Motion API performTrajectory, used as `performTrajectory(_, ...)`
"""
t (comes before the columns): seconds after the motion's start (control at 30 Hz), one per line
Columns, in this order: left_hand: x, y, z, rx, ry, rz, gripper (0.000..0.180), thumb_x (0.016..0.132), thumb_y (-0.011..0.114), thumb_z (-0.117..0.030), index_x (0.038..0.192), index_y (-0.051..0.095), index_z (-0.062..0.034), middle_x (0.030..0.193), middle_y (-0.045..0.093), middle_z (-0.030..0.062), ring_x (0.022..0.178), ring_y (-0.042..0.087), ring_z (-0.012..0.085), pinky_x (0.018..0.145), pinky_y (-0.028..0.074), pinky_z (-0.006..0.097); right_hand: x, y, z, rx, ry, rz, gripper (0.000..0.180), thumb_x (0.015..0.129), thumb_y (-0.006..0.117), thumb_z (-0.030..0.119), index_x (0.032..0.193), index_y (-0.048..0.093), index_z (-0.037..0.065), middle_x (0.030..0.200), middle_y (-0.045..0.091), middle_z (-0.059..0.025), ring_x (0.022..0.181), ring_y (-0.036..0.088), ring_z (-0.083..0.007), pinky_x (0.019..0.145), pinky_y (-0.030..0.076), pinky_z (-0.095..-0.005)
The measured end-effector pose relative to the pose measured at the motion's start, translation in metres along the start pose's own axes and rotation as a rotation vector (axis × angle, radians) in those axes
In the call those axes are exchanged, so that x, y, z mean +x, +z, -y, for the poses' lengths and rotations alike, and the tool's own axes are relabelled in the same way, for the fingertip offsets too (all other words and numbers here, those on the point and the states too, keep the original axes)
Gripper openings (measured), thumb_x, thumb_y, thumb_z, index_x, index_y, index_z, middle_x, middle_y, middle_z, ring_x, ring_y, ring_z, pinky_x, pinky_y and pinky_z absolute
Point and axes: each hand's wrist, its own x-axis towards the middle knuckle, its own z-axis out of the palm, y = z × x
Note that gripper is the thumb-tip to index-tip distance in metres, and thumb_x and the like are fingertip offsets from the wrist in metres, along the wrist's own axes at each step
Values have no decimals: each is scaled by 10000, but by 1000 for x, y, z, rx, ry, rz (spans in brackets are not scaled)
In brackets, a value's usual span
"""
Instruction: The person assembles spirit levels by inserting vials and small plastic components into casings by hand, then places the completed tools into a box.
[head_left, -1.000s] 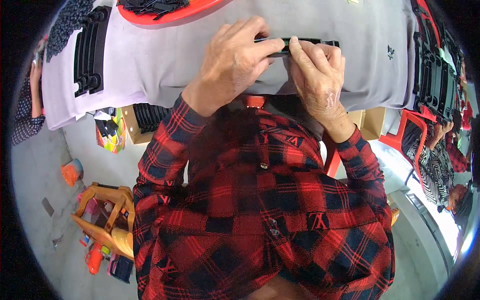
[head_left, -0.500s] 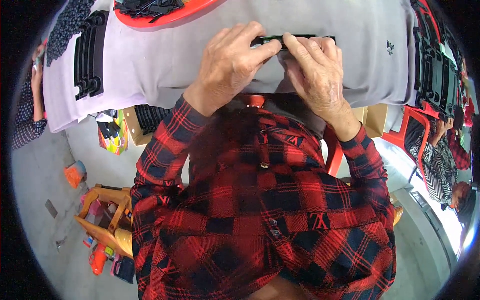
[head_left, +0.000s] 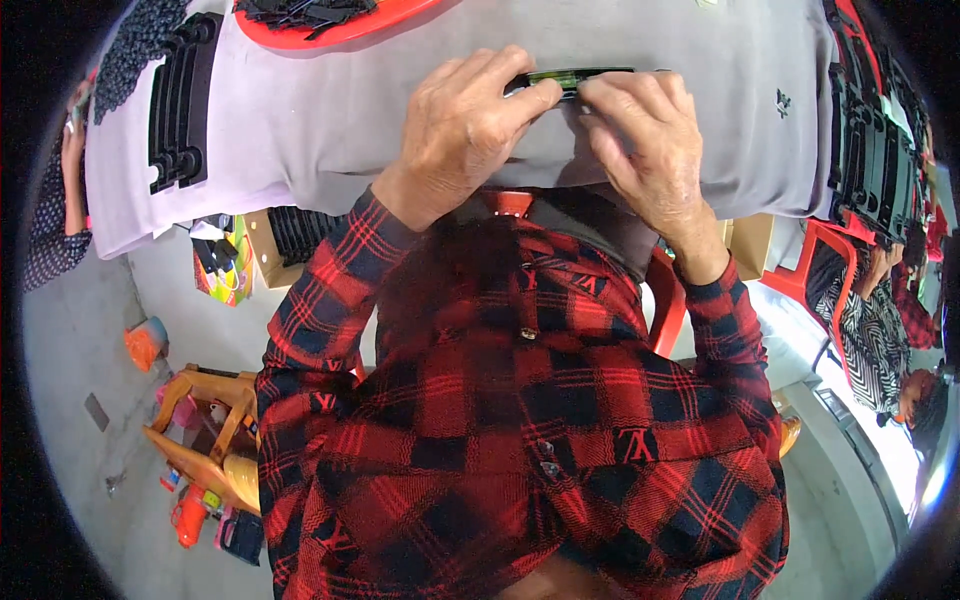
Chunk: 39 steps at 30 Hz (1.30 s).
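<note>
We hold a slim black strip with a green face between both hands, over the grey-covered worktop. Its long axis runs left to right across our view, nearly level, and that is what matters here: each hand takes one end, so neither reaches across the other.

Our left hand closes on the left end. The thumb and forefinger pinch the strip at its tip, the other fingers curl loosely behind, and the knuckles face up toward us. Our right hand covers the right half; its fingertips press down along the top edge, and the thumb is hidden under the strip, so we cannot tell how firmly that grip closes from below. Both hands touch the strip, and they nearly meet at its middle, where a short green stretch shows between them.

The strip lies just past the near edge of the worktop, straight ahead of our chest. We cannot tell whether it rests on the cloth or is lifted slightly clear of it.

To the far left a stack of black moulded parts lies on the cloth, well apart from our hands. A red tray with dark pieces sits at the top edge, beyond the left hand. A second row of black moulded parts lines the right side. Another person's patterned sleeve shows at the left rim.
</note>
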Motion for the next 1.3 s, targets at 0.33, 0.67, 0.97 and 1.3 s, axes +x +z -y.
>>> performTrajectory(0.33,1,2,-2,-34,-39,12,200,766,761,-99,958,705,-103,996,655,25,878,652,243,741,509,372,10,9,5,-103,-50,80,307,759,745,137,1061,688,156,1023,621,30,957,539,-227,817,420,-390)
performTrajectory(0.67,4,-7,-4,-55,-105,112,222,771,768,-118,980,701,-85,1019,667,32,907,659,246,769,534,359,20,9,-2,-89,-157,132,179,782,723,153,949,665,126,880,538,4,898,532,-225,740,389,-372)
performTrajectory(0.97,1,-7,5,-71,31,-67,243,700,792,-124,916,684,-101,957,645,31,888,649,250,808,519,375,18,5,-6,226,-57,-6,193,795,719,85,987,697,85,888,619,-47,869,591,-262,788,475,-382)
performTrajectory(1.3,-13,-16,3,-185,-160,-130,489,657,840,-120,1097,633,-62,929,633,80,898,626,319,860,479,424,6,2,8,128,37,-116,208,776,726,85,982,712,114,932,667,-25,887,607,-252,810,480,-385)
